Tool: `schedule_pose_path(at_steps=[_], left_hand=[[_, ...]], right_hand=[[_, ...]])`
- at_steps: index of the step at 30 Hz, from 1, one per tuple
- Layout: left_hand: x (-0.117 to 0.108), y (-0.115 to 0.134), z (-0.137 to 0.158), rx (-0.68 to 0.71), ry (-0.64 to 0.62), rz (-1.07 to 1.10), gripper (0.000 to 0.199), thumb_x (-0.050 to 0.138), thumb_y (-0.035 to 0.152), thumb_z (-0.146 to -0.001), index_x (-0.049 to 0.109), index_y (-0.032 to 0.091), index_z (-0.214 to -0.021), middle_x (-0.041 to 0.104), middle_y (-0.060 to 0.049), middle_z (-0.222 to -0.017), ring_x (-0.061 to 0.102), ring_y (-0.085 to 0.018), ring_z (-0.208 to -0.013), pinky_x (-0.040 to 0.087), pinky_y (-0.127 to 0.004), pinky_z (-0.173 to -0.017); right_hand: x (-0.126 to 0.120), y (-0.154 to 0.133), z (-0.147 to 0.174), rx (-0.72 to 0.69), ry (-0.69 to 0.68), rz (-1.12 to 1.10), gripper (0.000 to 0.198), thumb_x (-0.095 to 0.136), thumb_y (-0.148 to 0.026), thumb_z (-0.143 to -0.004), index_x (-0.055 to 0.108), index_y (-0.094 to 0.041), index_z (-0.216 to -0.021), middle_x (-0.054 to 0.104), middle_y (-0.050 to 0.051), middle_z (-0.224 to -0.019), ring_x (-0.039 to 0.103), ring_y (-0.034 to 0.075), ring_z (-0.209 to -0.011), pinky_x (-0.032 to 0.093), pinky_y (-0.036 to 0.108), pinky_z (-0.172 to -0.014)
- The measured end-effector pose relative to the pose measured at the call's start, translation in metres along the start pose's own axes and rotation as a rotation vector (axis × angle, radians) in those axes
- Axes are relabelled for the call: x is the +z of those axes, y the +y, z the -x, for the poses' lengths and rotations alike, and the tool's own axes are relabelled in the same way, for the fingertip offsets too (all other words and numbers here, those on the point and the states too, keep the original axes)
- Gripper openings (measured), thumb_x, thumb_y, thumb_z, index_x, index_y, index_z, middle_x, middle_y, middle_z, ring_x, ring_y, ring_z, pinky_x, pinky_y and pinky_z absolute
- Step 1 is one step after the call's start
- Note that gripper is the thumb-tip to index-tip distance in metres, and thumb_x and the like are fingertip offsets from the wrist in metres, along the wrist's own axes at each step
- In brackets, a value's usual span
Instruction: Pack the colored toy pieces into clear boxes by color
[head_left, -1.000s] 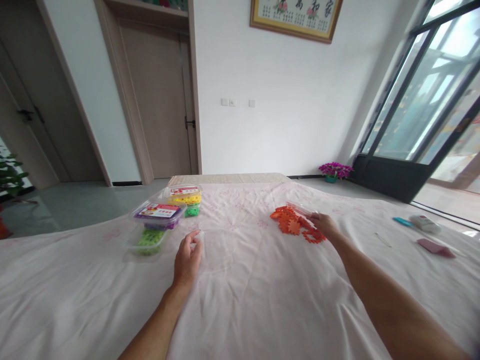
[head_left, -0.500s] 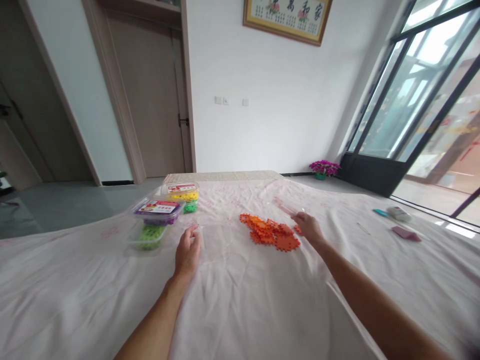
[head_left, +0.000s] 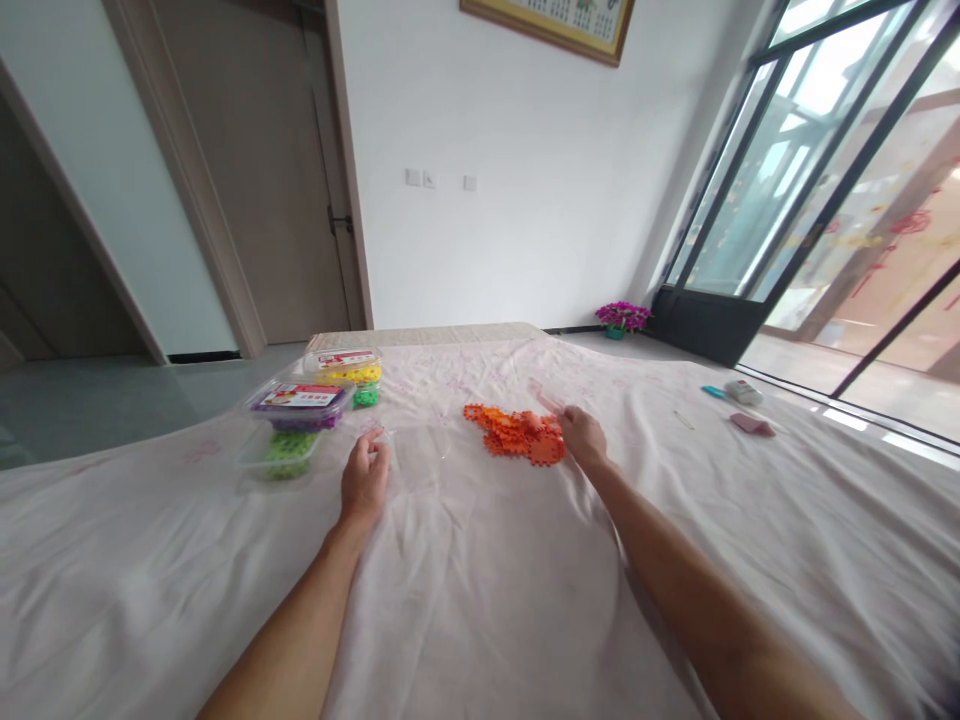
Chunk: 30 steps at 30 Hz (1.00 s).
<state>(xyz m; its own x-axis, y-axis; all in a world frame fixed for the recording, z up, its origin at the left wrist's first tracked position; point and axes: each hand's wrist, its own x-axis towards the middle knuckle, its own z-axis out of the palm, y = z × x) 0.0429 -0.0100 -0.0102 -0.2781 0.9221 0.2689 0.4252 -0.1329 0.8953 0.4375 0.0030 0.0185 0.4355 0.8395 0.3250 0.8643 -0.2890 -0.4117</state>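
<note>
My left hand (head_left: 365, 478) rests at the left side of a clear plastic box (head_left: 420, 450), its fingers curled on the box's edge. The box is faint against the cloth, and I see nothing coloured in it. To its right lies a heap of orange gear-edged plastic pieces (head_left: 517, 435), overlapping one another. Just right of that heap, my right hand (head_left: 583, 436) is closed on a thin see-through lid (head_left: 546, 398), which tilts beside and partly over the orange pieces. The lid's outline is hard to make out.
Left of the box stand stacked clear tubs: a purple one (head_left: 300, 400) with a label over a light green one (head_left: 289, 450), and a yellow one (head_left: 352, 372) behind. At right lie a pink cloth-like item (head_left: 752, 425), a white packet (head_left: 742, 391) and a blue item (head_left: 712, 391).
The whole view has shifted a little. My right hand has come slightly left, closer to the orange pieces, with the clear lid. My left hand stays at the box.
</note>
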Motion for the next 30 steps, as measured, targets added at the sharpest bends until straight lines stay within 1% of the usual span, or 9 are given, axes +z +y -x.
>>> schedule_pose_path(at_steps=[2, 5, 10, 14, 17, 22, 26, 28, 30], left_hand=[[-0.002, 0.001, 0.002, 0.005, -0.007, 0.005, 0.046, 0.046, 0.042, -0.083, 0.057, 0.020, -0.122, 0.066, -0.007, -0.101, 0.062, -0.016, -0.070, 0.048, -0.027, -0.066], [-0.003, 0.001, 0.003, 0.013, -0.020, 0.026, 0.045, 0.046, 0.042, -0.084, 0.057, 0.020, -0.122, 0.065, -0.007, -0.099, 0.061, -0.015, -0.069, 0.049, -0.027, -0.067], [-0.001, -0.002, 0.001, -0.001, -0.036, 0.077, 0.046, 0.043, 0.046, -0.086, 0.055, 0.021, -0.123, 0.065, -0.005, -0.098, 0.061, -0.014, -0.067, 0.049, -0.026, -0.064], [0.001, -0.001, -0.001, -0.007, -0.040, 0.050, 0.044, 0.041, 0.046, -0.088, 0.055, 0.023, -0.122, 0.066, -0.004, -0.099, 0.062, -0.014, -0.069, 0.048, -0.026, -0.067], [0.001, 0.001, 0.000, -0.016, -0.045, 0.028, 0.043, 0.040, 0.046, -0.088, 0.055, 0.024, -0.123, 0.065, -0.003, -0.099, 0.063, -0.014, -0.070, 0.048, -0.027, -0.069], [0.001, 0.000, 0.001, -0.007, -0.043, 0.031, 0.043, 0.040, 0.045, -0.088, 0.055, 0.023, -0.122, 0.066, -0.003, -0.097, 0.063, -0.015, -0.069, 0.048, -0.027, -0.067], [0.002, -0.004, 0.000, 0.008, -0.045, 0.055, 0.043, 0.041, 0.045, -0.088, 0.055, 0.022, -0.121, 0.066, -0.004, -0.101, 0.063, -0.014, -0.069, 0.048, -0.026, -0.066], [0.002, -0.004, 0.000, 0.002, -0.045, 0.065, 0.043, 0.042, 0.046, -0.088, 0.055, 0.022, -0.121, 0.066, -0.005, -0.102, 0.063, -0.014, -0.069, 0.048, -0.026, -0.065], [0.000, -0.001, 0.000, -0.009, -0.046, 0.079, 0.044, 0.042, 0.046, -0.088, 0.055, 0.021, -0.122, 0.065, -0.005, -0.103, 0.062, -0.014, -0.069, 0.049, -0.026, -0.065]], right_hand=[[0.005, -0.013, 0.000, -0.001, -0.012, -0.070, 0.035, 0.043, -0.044, -0.088, 0.068, -0.021, -0.081, 0.067, 0.006, -0.076, 0.057, 0.017, -0.068, 0.031, 0.025, -0.057], [0.006, -0.012, -0.009, 0.084, 0.072, -0.161, 0.033, 0.044, -0.045, -0.086, 0.068, -0.022, -0.084, 0.067, 0.005, -0.075, 0.056, 0.017, -0.066, 0.032, 0.025, -0.056], [-0.002, 0.023, -0.026, 0.302, 0.143, -0.100, 0.033, 0.044, -0.038, -0.087, 0.068, -0.021, -0.100, 0.069, 0.011, -0.088, 0.061, 0.021, -0.074, 0.037, 0.029, -0.060], [-0.003, 0.042, -0.022, 0.344, 0.112, -0.036, 0.035, 0.043, -0.033, -0.089, 0.065, -0.020, -0.112, 0.068, 0.016, -0.100, 0.063, 0.025, -0.083, 0.039, 0.032, -0.065], [0.004, 0.031, -0.013, 0.249, 0.064, -0.010, 0.033, 0.041, -0.034, -0.091, 0.066, -0.023, -0.110, 0.068, 0.013, -0.102, 0.063, 0.024, -0.088, 0.039, 0.030, -0.067], [0.018, -0.014, 0.015, -0.050, -0.005, 0.030, 0.032, 0.038, -0.034, -0.094, 0.066, -0.023, -0.104, 0.067, 0.009, -0.106, 0.060, 0.020, -0.093, 0.038, 0.027, -0.070], [0.025, -0.040, 0.036, -0.219, -0.039, -0.051, 0.027, 0.041, -0.032, -0.093, 0.065, -0.022, -0.094, 0.068, 0.007, -0.098, 0.059, 0.019, -0.088, 0.037, 0.026, -0.070], [0.027, -0.045, 0.035, -0.241, -0.065, -0.136, 0.026, 0.043, -0.034, -0.091, 0.065, -0.021, -0.085, 0.069, 0.005, -0.086, 0.059, 0.017, -0.079, 0.036, 0.025, -0.065], [0.027, -0.045, 0.026, -0.163, -0.058, -0.254, 0.023, 0.048, -0.036, -0.086, 0.064, -0.021, -0.084, 0.067, 0.003, -0.076, 0.059, 0.017, -0.071, 0.035, 0.025, -0.060]])
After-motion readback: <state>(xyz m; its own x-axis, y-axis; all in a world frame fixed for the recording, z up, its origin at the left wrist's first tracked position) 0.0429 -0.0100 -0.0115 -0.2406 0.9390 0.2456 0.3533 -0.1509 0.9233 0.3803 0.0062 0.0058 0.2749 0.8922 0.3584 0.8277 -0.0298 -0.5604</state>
